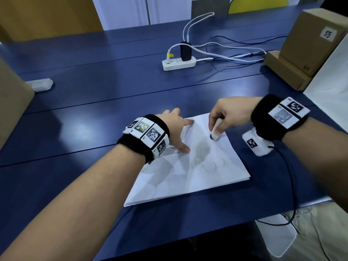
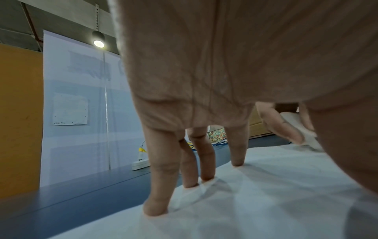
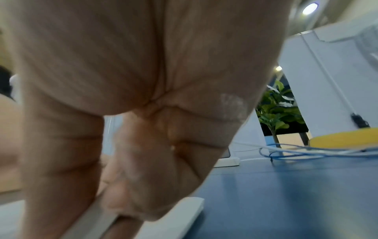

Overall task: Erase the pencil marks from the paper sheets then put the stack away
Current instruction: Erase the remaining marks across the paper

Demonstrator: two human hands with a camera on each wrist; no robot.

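Two hands, left hand [image 1: 174, 129] flat on paper stack [image 1: 188, 166], right hand [image 1: 228, 114] pinching white eraser [image 1: 216, 131]

I see bare forearms, each with a black wristband [image 1: 263, 117] behind the hand carrying white tiles printed with black square codes [image 1: 148, 133], and a thin black cable [image 1: 290, 178] trailing from the right one.

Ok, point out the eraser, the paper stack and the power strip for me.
eraser [image 1: 216, 131]: head view, white body just above its dark tip.
paper stack [image 1: 197, 183]: head view, bare near part of the top sheet.
power strip [image 1: 178, 64]: head view, middle of its white casing.
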